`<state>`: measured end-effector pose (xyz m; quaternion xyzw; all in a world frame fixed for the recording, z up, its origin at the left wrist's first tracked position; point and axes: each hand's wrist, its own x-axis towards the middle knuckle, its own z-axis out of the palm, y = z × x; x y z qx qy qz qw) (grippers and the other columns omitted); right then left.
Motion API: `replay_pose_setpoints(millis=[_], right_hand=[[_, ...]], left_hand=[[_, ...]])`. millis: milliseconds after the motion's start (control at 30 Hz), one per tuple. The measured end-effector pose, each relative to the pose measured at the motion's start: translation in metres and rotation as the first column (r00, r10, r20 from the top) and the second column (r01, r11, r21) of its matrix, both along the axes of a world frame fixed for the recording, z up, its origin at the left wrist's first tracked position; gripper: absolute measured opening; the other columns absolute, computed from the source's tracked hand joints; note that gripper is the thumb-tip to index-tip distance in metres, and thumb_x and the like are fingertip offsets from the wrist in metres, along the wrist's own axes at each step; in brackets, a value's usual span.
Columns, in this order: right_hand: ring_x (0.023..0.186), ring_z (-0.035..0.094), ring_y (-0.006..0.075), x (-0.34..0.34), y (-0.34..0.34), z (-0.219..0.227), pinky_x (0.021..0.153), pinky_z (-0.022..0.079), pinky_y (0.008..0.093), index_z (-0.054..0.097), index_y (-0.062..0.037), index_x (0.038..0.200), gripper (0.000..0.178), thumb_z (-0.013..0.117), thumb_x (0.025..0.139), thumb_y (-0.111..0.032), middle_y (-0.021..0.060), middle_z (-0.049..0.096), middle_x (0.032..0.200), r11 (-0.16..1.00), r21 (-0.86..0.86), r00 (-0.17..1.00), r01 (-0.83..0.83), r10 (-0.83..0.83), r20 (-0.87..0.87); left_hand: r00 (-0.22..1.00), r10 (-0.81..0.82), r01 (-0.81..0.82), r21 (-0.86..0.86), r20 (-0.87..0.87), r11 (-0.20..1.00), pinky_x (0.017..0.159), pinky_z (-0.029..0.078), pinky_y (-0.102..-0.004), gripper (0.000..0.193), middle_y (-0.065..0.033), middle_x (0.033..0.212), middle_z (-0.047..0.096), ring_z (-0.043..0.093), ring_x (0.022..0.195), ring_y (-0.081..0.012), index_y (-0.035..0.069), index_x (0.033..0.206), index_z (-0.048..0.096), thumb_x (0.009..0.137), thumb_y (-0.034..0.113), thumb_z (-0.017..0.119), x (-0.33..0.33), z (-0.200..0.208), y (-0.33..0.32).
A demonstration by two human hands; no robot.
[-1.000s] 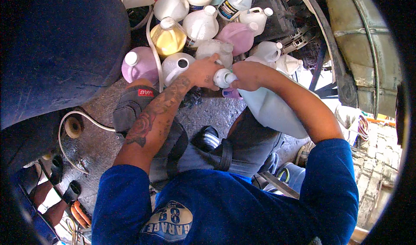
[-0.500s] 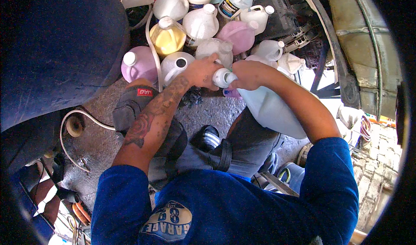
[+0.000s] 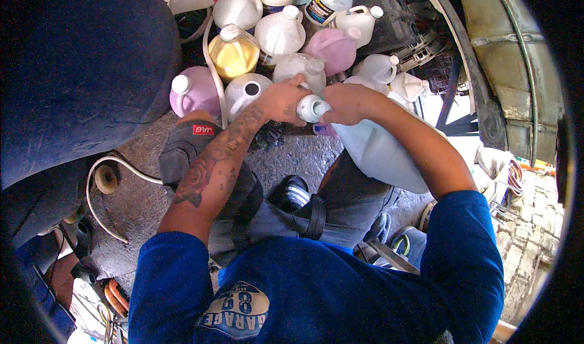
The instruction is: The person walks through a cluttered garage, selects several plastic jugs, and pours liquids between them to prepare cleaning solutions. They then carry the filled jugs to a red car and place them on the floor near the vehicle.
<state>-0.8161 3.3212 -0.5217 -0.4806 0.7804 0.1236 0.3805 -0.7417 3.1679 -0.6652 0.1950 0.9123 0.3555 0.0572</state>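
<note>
My left hand is closed around the neck of a bottle whose round white mouth faces up toward me. Most of that bottle is hidden; a patch of purple label shows below. In my right hand is a large pale translucent jug, gripped near its neck and tilted, its body lying under my right forearm. The jug's neck meets the bottle's mouth between my hands; whether liquid is flowing I cannot make out. Just beyond my left hand stands a cloudy jug, and beside it an uncapped white jug.
Several jugs crowd beyond my hands, among them a yellow one, a pink one and a purple one. A pale hose runs between them. A large dark blue form fills the left. Vehicle parts stand at right.
Both hands keep their grips and nearly the same places. The jug shows only a very slight shift; otherwise just the view has moved a little.
</note>
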Motion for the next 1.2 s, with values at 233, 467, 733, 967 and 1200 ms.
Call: replay_pose_setpoints(millis=[233, 467, 733, 967, 1200], right_hand=[[0.086, 0.068, 0.0387, 0.003, -0.001, 0.004, 0.079, 0.053, 0.0468, 0.070, 0.0026, 0.094, 0.044, 0.072, 0.080, -0.039, 0.0227, 0.070, 0.092, 0.999, 0.032, 0.999, 0.033, -0.032, -0.031], [0.089, 0.068, 0.0379, 0.012, -0.006, 0.020, 0.079, 0.053, 0.0478, 0.071, -0.0021, 0.096, 0.041, 0.072, 0.079, -0.040, 0.0215, 0.070, 0.093, 0.999, 0.022, 0.995, 0.037, -0.034, -0.094], [0.088, 0.069, 0.0355, 0.028, 0.007, 0.055, 0.076, 0.054, 0.0487, 0.071, -0.0056, 0.095, 0.043, 0.071, 0.078, -0.045, 0.0175, 0.070, 0.094, 0.982, -0.184, 0.952, -0.052, -0.007, -0.306], [0.082, 0.069, 0.0373, 0.041, 0.020, 0.088, 0.073, 0.053, 0.0503, 0.072, -0.0114, 0.093, 0.036, 0.070, 0.079, -0.045, 0.0175, 0.070, 0.085, 0.974, -0.228, 0.962, -0.004, -0.059, -0.268], [0.083, 0.070, 0.0372, 0.035, 0.015, 0.073, 0.073, 0.055, 0.0505, 0.071, -0.0058, 0.092, 0.041, 0.071, 0.079, -0.044, 0.0200, 0.071, 0.088, 0.975, -0.221, 0.976, -0.028, -0.021, -0.218]], left_hand=[[1.000, 0.014, -0.014, -0.005, -0.020, 1.000, 0.090, 0.051, -0.0471, 0.060, -0.0147, 0.118, 0.051, 0.063, 0.102, -0.0379, 0.018, 0.111, 0.068, 0.056, 0.033, 0.087, 0.001, 0.002, 0.001], [0.997, 0.061, -0.057, 0.067, -0.054, 0.996, 0.092, 0.051, -0.0470, 0.061, -0.0165, 0.120, 0.051, 0.061, 0.103, -0.0384, 0.018, 0.115, 0.067, 0.059, 0.036, 0.085, 0.002, -0.005, 0.001], [0.985, 0.093, -0.064, 0.195, -0.145, 0.979, 0.094, 0.050, -0.0452, 0.063, -0.0167, 0.119, 0.051, 0.057, 0.110, -0.0366, 0.014, 0.115, 0.066, 0.059, 0.035, 0.086, 0.010, 0.014, -0.005], [0.967, 0.171, -0.130, 0.212, -0.188, 0.968, 0.093, 0.050, -0.0459, 0.061, -0.0168, 0.119, 0.050, 0.058, 0.108, -0.0375, 0.014, 0.114, 0.067, 0.060, 0.033, 0.086, 0.022, 0.053, -0.005], [0.981, 0.138, -0.114, 0.172, -0.134, 0.978, 0.093, 0.049, -0.0458, 0.062, -0.0173, 0.117, 0.049, 0.058, 0.107, -0.0385, 0.013, 0.114, 0.066, 0.060, 0.033, 0.086, 0.029, 0.053, -0.008]])
